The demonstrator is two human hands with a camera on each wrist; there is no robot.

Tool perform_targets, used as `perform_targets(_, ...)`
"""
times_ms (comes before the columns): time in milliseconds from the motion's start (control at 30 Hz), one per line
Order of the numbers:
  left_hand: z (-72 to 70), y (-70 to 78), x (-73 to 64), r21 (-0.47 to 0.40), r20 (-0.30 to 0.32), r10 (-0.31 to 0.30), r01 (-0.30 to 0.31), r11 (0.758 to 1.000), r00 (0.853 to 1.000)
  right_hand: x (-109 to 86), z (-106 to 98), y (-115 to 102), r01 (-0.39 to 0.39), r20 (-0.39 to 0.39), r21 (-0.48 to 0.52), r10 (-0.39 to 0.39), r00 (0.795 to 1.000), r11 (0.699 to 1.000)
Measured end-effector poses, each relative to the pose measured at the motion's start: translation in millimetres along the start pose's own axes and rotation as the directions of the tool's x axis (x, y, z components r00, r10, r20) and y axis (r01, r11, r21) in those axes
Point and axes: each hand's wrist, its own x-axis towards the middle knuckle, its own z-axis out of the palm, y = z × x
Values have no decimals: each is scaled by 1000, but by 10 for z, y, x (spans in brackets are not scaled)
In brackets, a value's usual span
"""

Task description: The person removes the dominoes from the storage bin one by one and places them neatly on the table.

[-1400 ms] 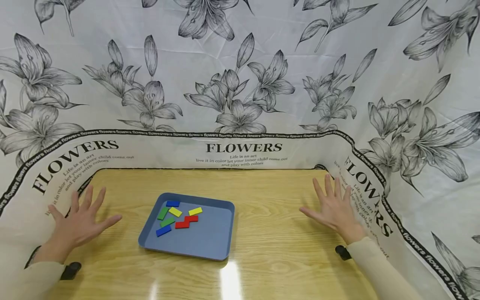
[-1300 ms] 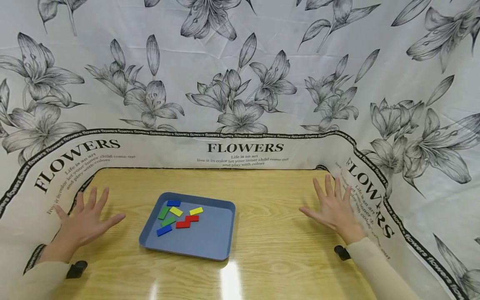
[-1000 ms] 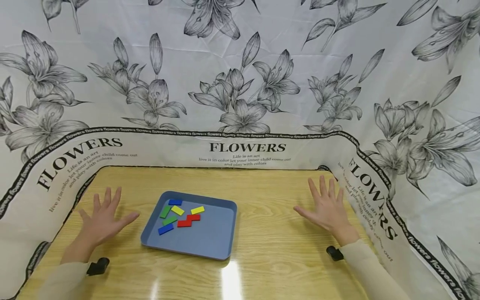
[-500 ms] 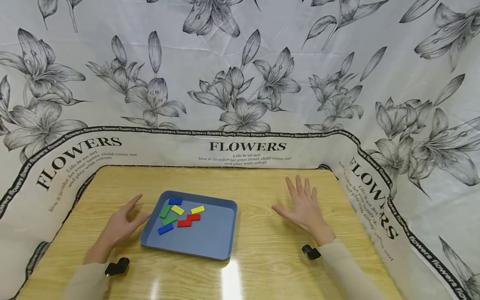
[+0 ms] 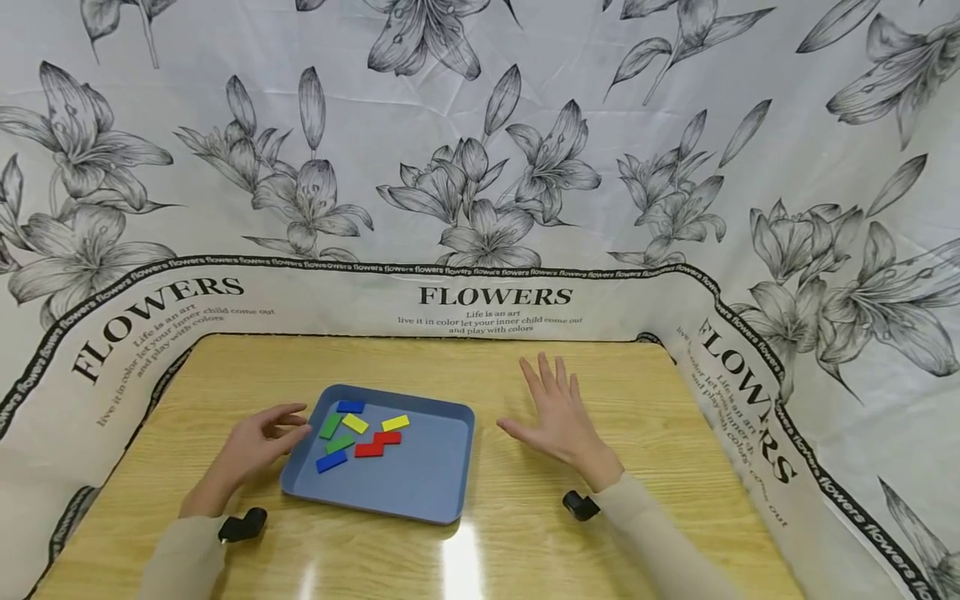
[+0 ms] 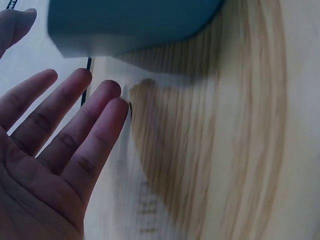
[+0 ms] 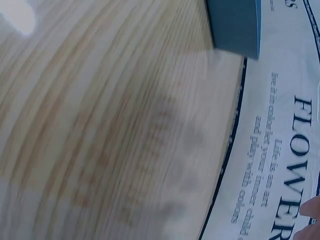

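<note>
A blue-grey tray (image 5: 405,492) lies on the table, with flat rectangular blocks grouped in its left and middle part. Two are blue (image 5: 332,461), two green (image 5: 340,444), two yellow (image 5: 395,423) and two red (image 5: 368,450). At the tray's left rim is my left hand (image 5: 255,446), its fingers slightly bent and nothing in its grasp. The left wrist view shows that hand (image 6: 55,155) beside the tray wall (image 6: 125,30); whether it touches is unclear. My right hand (image 5: 558,421) hovers right of the tray, fingers spread. Only its fingertips (image 7: 311,207) enter the right wrist view.
The wooden table (image 5: 540,542) extends around the tray. A white cloth (image 5: 487,304) with printed flowers and lettering hangs along its back and sides. A black wrist camera (image 5: 243,525) sits at the left wrist, another (image 5: 580,505) at the right.
Both hands have moved inward toward the tray, the left to its left rim and the right leftward across the table. The left fingers have drawn together and bent slightly. Tray and blocks stay put.
</note>
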Motion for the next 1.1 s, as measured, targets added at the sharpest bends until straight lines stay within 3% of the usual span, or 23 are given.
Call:
perform_targets(267,76,-36,75,-54,13,-50,50,997,999,130,120,-327,66,59,112,-73,996,991)
perform_targets(600,64,-78,154,-132,88,-41,53,990,995,278,299,-596,157,86,236,-182,980,959)
perform_targets(867,47,-93,188,-69,108,-19,27,997,994,386,512,-842,193,102,379,-248,963,905)
perform_targets(1100,42,-67,201,-34,111,-21,25,999,994,524,661,-1032,192,105,418,-257,961,888)
